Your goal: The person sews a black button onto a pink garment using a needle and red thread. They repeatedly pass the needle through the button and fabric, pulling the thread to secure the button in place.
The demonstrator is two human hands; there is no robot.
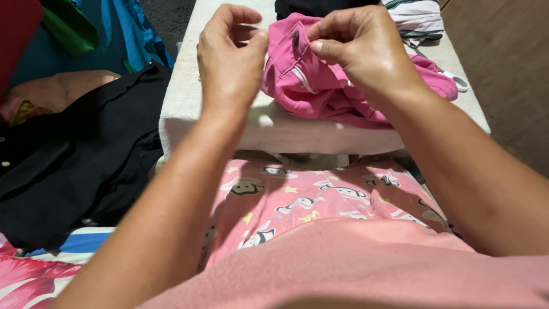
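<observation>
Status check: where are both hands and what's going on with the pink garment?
Left hand and right hand both pinch the pink garment, raised over the white padded board. Scissors lie beside it. Black garment lies left.

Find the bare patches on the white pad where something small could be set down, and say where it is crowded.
Bare: the pad's left strip beside the left hand, and the front edge below the pink garment. Crowded: the far end, with dark cloth, striped cloth and scissors.

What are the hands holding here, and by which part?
Both the left hand and right hand pinch the pink garment at its raised upper edge.
</observation>
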